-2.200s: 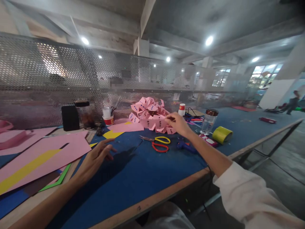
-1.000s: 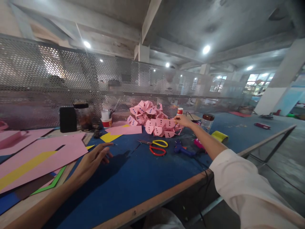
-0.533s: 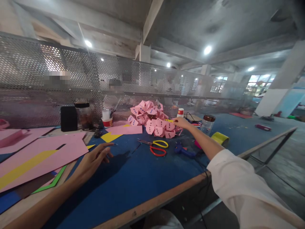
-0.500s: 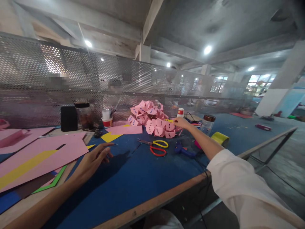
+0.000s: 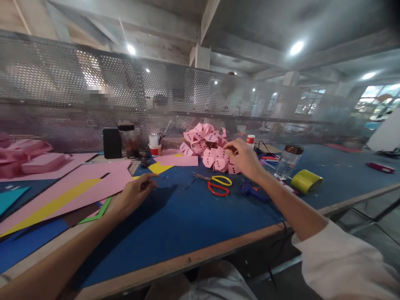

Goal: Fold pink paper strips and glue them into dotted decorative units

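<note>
Since half a second ago the right hand [image 5: 245, 157] has arched up and drawn back at the right side of the pile of dotted pink paper pieces [image 5: 203, 135], the bit of yellow by its fingertips has gone from sight, and the person's head has swung slightly left. From here I see that hand's thumb and forefinger curled nearly together against the front pieces; whether they pinch one, I can't tell. The pile sits mid-table, just before the perforated metal screen [image 5: 118, 79], perhaps so that the near side serves for working. The left hand [image 5: 134, 192] hangs over the blue tabletop [image 5: 175, 233], fingers loosely bent and parted with nothing visible in them, maybe only waiting to help. The scissors [image 5: 210, 181] lie between the two hands with their handles to the right, likely for a quick grab, and the blue glue gun [image 5: 254, 192] rests beneath the right wrist. As for room, the broadest run of tabletop reaches from the scissors to the wooden edge [image 5: 187, 261]; pink sheets [image 5: 108, 185] hem in the left side, while a lidded glass jar [image 5: 285, 163] and a yellow roll [image 5: 306, 181] crowd the right forearm.
</note>
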### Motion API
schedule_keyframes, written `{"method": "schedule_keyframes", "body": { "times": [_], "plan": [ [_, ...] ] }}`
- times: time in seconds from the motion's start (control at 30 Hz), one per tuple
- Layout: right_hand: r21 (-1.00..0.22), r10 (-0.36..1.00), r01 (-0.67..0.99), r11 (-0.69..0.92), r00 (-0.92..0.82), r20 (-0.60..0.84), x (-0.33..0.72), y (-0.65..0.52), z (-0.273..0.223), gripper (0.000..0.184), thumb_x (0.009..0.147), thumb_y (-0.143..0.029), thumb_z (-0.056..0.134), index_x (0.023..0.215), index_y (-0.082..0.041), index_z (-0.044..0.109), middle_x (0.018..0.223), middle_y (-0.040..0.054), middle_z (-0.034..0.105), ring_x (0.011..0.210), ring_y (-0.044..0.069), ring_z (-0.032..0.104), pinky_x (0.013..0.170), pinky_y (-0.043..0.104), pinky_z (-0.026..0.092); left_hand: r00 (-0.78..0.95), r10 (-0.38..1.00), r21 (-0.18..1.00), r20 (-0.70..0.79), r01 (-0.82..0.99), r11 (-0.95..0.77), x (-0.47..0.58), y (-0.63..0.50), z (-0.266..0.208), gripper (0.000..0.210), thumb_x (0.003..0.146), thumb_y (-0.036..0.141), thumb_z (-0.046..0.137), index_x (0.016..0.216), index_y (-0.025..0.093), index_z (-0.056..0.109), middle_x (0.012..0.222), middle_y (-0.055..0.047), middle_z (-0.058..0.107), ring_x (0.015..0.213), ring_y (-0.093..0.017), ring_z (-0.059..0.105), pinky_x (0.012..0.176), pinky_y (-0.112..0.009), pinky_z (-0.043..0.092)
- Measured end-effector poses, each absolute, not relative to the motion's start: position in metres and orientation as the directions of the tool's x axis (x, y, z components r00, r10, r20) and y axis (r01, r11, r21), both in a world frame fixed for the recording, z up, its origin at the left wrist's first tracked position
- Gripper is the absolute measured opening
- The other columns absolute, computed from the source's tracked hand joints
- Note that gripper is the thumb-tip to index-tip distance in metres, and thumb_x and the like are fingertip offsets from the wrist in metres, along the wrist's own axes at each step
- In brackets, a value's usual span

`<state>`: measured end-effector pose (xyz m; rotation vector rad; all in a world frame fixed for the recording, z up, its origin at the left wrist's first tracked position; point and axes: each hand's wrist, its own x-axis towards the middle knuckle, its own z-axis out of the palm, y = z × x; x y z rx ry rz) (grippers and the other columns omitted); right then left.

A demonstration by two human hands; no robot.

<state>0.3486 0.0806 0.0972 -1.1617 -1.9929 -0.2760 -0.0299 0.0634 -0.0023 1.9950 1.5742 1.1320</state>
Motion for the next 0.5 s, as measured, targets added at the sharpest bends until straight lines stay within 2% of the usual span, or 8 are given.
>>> {"method": "schedule_keyframes", "body": {
  "times": [0.07,0.13,0.2,0.27,0.37,0.5],
  "plan": [
    [-0.135,0.556,0.720,0.680,-0.387,0.736,0.311,0.055,0.080,0.016,0.098,-0.020,0.050,0.104,-0.020,0.064,0.102,0.0065,0.062,0.091,0.018,0.061,0.084,0.032,0.048,0.091,0.927,0.668,0.363,0.668,-0.327,-0.033,0.065,-0.003,0.048,0.088,0.052,0.052,0.121,0.018,0.064,0.092,-0.007,0.076,0.086,-0.025,0.070,0.082,-0.036,0.053],
    [-0.035,0.501,0.656,0.754,-0.539,0.677,0.277,0.039,0.058,0.016,0.099,-0.019,0.048,0.103,-0.019,0.064,0.101,0.0070,0.062,0.092,0.019,0.059,0.083,0.033,0.046,0.099,0.926,0.640,0.363,0.696,-0.325,-0.035,0.064,-0.003,0.045,0.090,0.047,0.051,0.121,0.018,0.064,0.094,-0.007,0.076,0.090,-0.026,0.070,0.085,-0.036,0.052],
    [0.082,0.446,0.609,0.789,-0.659,0.605,0.254,0.035,0.037,0.015,0.098,-0.019,0.050,0.102,-0.018,0.064,0.100,0.0081,0.062,0.091,0.020,0.057,0.082,0.035,0.044,0.113,0.926,0.618,0.361,0.714,-0.328,-0.034,0.062,-0.002,0.041,0.091,0.044,0.050,0.119,0.018,0.066,0.099,-0.005,0.076,0.094,-0.027,0.069,0.086,-0.035,0.051],
    [0.118,0.435,0.589,0.799,-0.703,0.562,0.242,0.039,0.019,0.014,0.098,-0.018,0.051,0.101,-0.017,0.064,0.097,0.0079,0.062,0.088,0.020,0.056,0.081,0.036,0.043,0.107,0.920,0.594,0.377,0.734,-0.329,-0.032,0.059,-0.002,0.039,0.092,0.040,0.047,0.116,0.018,0.068,0.101,-0.004,0.075,0.097,-0.027,0.069,0.087,-0.035,0.051],
    [0.065,0.459,0.576,0.815,-0.710,0.534,0.240,0.050,-0.001,0.013,0.097,-0.017,0.051,0.101,-0.017,0.063,0.098,0.0069,0.063,0.087,0.020,0.057,0.079,0.036,0.042,0.112,0.918,0.562,0.380,0.761,-0.325,-0.028,0.056,0.000,0.035,0.092,0.038,0.048,0.111,0.019,0.070,0.106,-0.005,0.075,0.099,-0.026,0.069,0.089,-0.035,0.051],
    [-0.134,0.544,0.566,0.814,-0.660,0.518,0.244,0.054,-0.014,0.012,0.096,-0.015,0.052,0.101,-0.019,0.062,0.097,0.0047,0.064,0.088,0.019,0.058,0.079,0.035,0.043,0.114,0.926,0.525,0.359,0.796,-0.301,-0.025,0.055,0.000,0.029,0.093,0.038,0.050,0.104,0.023,0.071,0.104,-0.005,0.075,0.096,-0.025,0.069,0.089,-0.034,0.052]
  ]
}}
